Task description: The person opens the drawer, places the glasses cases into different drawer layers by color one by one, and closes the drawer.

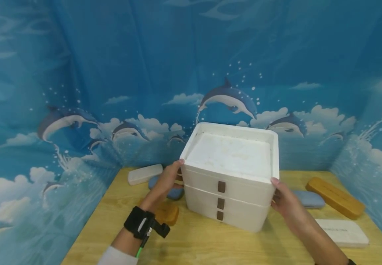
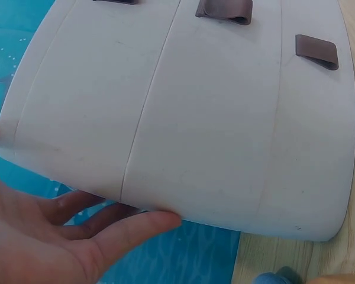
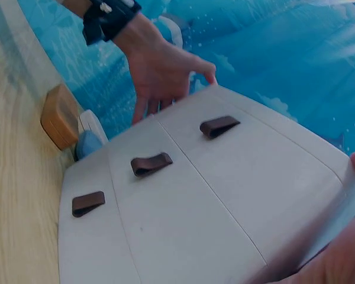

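A white plastic drawer box (image 1: 225, 184) with three stacked drawers, each bearing a brown pull tab (image 1: 221, 187), stands at a slight angle on the wooden table. My left hand (image 1: 168, 178) holds its left side, thumb on the top front corner and fingers along the side wall. On the opposite side my right hand (image 1: 286, 198) grips the right wall, its thumb at the top rim. The left wrist view shows the fingers of the left hand (image 2: 77, 236) partly hidden behind the box edge. Only part of the right hand (image 3: 343, 248) appears in the right wrist view.
Left of the box lie a white case (image 1: 144, 174), a blue case (image 1: 175, 194) and an orange-brown case (image 1: 167, 213). To the right are a long orange-brown case (image 1: 334, 197), a blue-grey case (image 1: 308, 199) and a white lettered case (image 1: 343, 233). A dolphin-print curtain (image 1: 177, 55) surrounds the table.
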`<state>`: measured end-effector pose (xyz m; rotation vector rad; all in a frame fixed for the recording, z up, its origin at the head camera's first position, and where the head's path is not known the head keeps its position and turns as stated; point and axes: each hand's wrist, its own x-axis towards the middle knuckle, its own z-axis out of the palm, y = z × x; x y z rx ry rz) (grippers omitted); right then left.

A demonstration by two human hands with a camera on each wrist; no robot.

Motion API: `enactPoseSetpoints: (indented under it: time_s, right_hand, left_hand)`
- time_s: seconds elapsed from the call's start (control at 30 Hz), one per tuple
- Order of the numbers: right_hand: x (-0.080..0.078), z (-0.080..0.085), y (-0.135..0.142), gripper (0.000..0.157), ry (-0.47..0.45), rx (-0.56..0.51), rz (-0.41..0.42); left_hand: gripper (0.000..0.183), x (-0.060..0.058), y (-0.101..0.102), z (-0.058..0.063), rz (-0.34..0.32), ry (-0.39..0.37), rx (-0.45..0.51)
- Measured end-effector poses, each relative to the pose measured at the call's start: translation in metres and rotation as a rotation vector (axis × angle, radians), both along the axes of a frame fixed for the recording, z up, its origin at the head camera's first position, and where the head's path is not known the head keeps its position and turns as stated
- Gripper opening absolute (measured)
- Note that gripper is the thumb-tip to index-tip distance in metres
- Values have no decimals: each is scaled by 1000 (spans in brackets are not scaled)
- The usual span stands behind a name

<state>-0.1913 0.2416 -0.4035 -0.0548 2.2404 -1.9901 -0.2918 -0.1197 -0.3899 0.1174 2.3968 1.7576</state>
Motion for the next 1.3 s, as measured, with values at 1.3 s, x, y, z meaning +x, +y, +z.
enactPoseSetpoints:
  time_s: [1.3]
  right_hand:
    - [-38, 8, 42, 56, 98, 1, 146]
  left_hand:
    - [84, 23, 14, 9, -77, -100, 9]
